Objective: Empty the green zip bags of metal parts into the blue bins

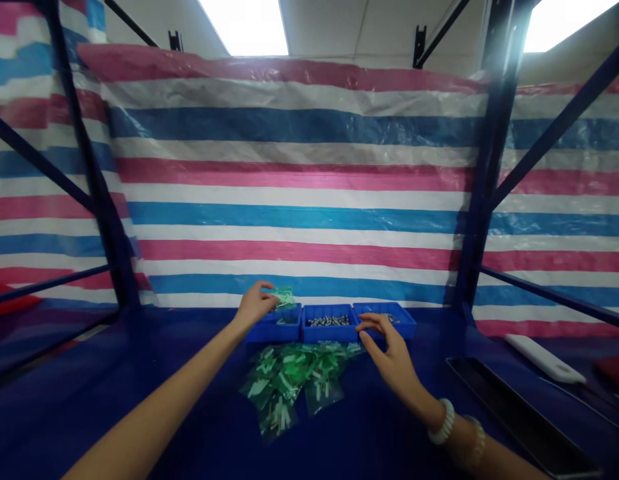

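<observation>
My left hand [258, 305] pinches a small green plastic bag [284, 297] and holds it up over the left blue bin [262, 331]. My right hand [387, 350] hovers at the front of the right blue bin [407, 328], thumb and fingers slightly apart, with nothing visible between them. Small metal parts that look like screws [329, 321] fill the bottom of the middle blue bin [328, 336]. A few metal pieces show in the right bin, partly hidden by my fingers. Before the bins lies a pile of green plastic bags [294, 377] with pale strips inside.
On the right of the dark blue tabletop [189, 427] lie a long black tray [519, 413] and a white device with a cable [544, 359]. Blue rack posts [477, 220] stand at both sides. A striped plastic sheet [299, 180] hangs behind the bins.
</observation>
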The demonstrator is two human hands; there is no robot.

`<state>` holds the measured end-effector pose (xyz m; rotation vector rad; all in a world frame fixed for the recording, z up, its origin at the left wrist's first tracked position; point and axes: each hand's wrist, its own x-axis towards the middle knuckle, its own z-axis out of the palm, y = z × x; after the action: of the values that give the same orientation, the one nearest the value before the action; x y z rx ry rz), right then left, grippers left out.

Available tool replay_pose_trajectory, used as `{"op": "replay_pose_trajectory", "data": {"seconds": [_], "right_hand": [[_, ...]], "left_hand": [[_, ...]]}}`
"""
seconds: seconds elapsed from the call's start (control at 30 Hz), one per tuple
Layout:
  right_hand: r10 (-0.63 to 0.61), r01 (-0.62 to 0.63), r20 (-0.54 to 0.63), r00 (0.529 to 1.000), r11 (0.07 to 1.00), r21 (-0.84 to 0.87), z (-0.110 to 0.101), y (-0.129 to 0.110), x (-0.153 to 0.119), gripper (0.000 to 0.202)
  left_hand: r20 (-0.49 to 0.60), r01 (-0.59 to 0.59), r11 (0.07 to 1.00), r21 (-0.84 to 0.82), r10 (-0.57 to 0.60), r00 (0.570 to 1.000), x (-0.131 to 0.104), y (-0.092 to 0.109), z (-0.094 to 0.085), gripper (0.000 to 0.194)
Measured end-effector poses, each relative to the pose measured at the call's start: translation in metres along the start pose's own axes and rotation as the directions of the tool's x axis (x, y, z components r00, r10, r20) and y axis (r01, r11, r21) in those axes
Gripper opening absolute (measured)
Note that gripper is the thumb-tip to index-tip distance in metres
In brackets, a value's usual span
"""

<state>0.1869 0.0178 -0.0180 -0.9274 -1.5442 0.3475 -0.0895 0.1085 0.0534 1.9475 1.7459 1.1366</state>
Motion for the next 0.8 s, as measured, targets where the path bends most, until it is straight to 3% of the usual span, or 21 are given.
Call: {"op": "replay_pose_trajectory", "data": {"seconds": [0.1, 0.23, 0.37, 0.57, 0.7, 0.8], "right_hand": [[0.042, -0.043, 0.05, 0.998, 0.999, 0.015, 0.001, 0.011, 0.002, 0.021], [0.048, -0.036, 0.127, 0.991, 0.995, -0.092, 0.001, 0.02, 0.005, 0.017], [0.007, 0.094, 0.286, 0.958, 0.936, -0.338, -0.01, 0.023, 0.013, 0.02], [0.019, 0.212, 0.459, 0.888, 0.869, -0.447, -0.024, 0.025, 0.018, 0.031], [0.048, 0.216, 0.494, 0.868, 0.86, -0.463, -0.019, 0.028, 0.014, 0.034], [0.052, 0.182, 0.465, 0.884, 0.878, -0.444, -0.017, 0.031, 0.015, 0.028]], "left_hand": [[0.129, 0.079, 0.983, 0.166, -0.101, 0.986, 0.028, -0.018, 0.003, 0.021], [0.241, 0.059, 0.932, 0.357, -0.153, 0.958, 0.032, -0.033, 0.019, 0.024], [0.25, 0.026, 0.867, 0.497, -0.172, 0.953, 0.033, -0.037, 0.027, 0.029], [0.292, -0.018, 0.819, 0.573, -0.183, 0.939, 0.038, -0.032, 0.034, 0.03], [0.293, -0.052, 0.826, 0.561, -0.14, 0.946, 0.032, -0.025, 0.032, 0.03], [0.252, -0.065, 0.838, 0.542, -0.089, 0.964, 0.018, -0.015, 0.022, 0.029]]}}
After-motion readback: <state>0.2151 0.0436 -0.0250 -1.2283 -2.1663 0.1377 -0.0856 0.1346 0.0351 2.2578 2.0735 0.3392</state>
